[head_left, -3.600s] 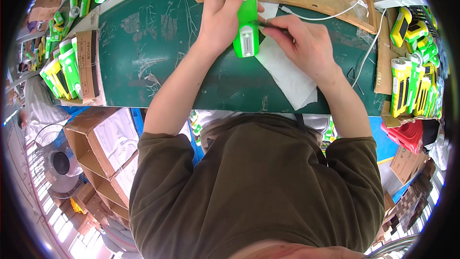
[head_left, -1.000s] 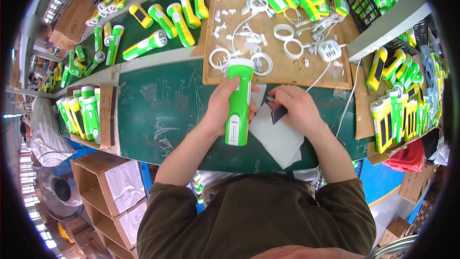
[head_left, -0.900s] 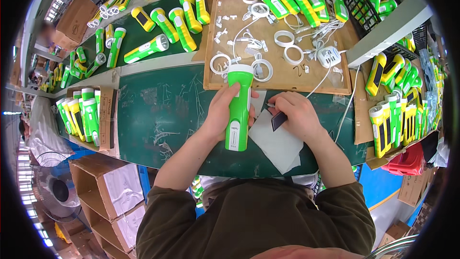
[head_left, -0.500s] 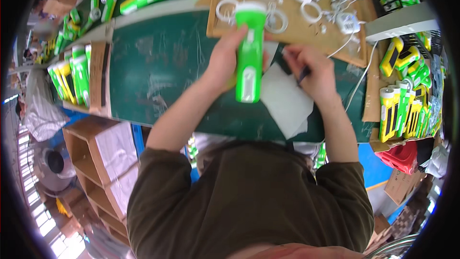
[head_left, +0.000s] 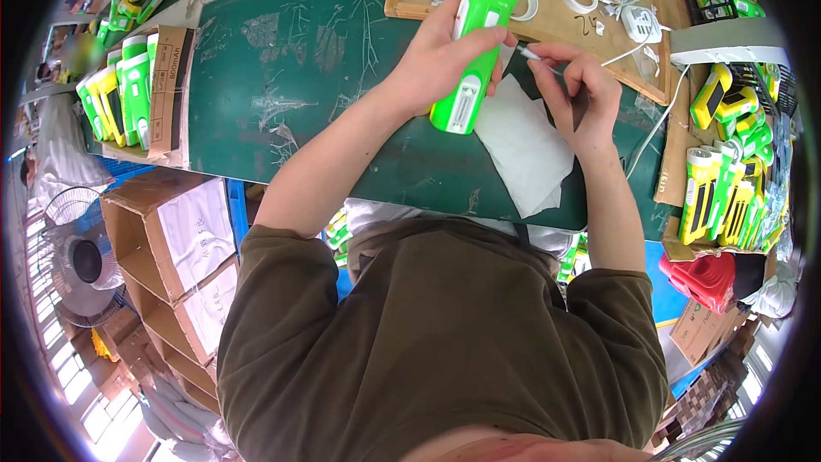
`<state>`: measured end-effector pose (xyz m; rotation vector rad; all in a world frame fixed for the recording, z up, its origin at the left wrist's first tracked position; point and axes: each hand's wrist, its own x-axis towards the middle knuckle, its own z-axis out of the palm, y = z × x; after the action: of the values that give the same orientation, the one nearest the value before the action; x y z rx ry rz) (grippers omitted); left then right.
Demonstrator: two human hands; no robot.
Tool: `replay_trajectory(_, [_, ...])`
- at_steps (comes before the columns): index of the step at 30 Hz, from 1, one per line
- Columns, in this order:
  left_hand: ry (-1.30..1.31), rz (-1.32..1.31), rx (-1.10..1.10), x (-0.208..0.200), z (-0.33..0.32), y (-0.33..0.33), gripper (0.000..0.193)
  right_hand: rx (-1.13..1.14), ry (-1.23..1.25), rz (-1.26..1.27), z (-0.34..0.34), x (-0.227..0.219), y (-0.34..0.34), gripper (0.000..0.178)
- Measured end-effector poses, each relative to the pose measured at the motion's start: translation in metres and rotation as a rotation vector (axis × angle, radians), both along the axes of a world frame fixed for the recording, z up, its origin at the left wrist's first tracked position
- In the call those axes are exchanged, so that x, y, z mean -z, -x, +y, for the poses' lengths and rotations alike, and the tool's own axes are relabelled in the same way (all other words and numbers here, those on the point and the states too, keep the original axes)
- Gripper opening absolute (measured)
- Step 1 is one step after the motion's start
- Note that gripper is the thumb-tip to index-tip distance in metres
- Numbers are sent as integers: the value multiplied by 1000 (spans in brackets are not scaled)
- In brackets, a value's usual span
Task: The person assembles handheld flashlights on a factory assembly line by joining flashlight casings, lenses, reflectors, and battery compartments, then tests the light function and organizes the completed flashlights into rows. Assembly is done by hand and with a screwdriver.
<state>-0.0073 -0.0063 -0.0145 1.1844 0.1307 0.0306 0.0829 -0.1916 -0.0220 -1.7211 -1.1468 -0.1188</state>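
Observation:
My left hand [head_left: 436,60] grips a green and white flashlight [head_left: 476,43] around its body, lens end pointing away from me over the green table [head_left: 291,94]. My right hand [head_left: 575,90] is just right of the flashlight, its fingers pinched on a thin pale tool [head_left: 532,53] whose tip touches the flashlight's side. A dark flat piece [head_left: 581,111] seems tucked under that hand. A white sheet [head_left: 523,147] lies on the table beneath both hands.
A wooden board [head_left: 599,30] at the far side holds white rings, cables and small parts. Green and yellow flashlights [head_left: 723,188] are stacked at the right and more [head_left: 120,94] in a box at the left. Cardboard boxes [head_left: 171,257] and a fan [head_left: 81,265] stand on the floor at left.
The view has tilted down toward my body. My left hand keeps the flashlight; my right hand has shifted closer to it and brought the thin tool against its side.

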Motion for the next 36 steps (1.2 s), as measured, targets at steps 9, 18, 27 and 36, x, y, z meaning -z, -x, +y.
replay_trajectory(9, [22, -34, -114, -2, 5, -5, 28, 53, -126, -28, 4, 5, -6, 42])
replay_trajectory(18, [287, 68, -81, -4, 6, -6, 48, 116, -143, -26, 3, 5, -8, 42])
replay_trajectory(27, [-46, -40, -34, 11, -1, -4, 67, 25, -169, -12, 11, 1, 1, 43])
replay_trajectory(36, [332, -144, 139, 7, 10, -11, 45, 92, -172, 6, 3, 3, -4, 42])
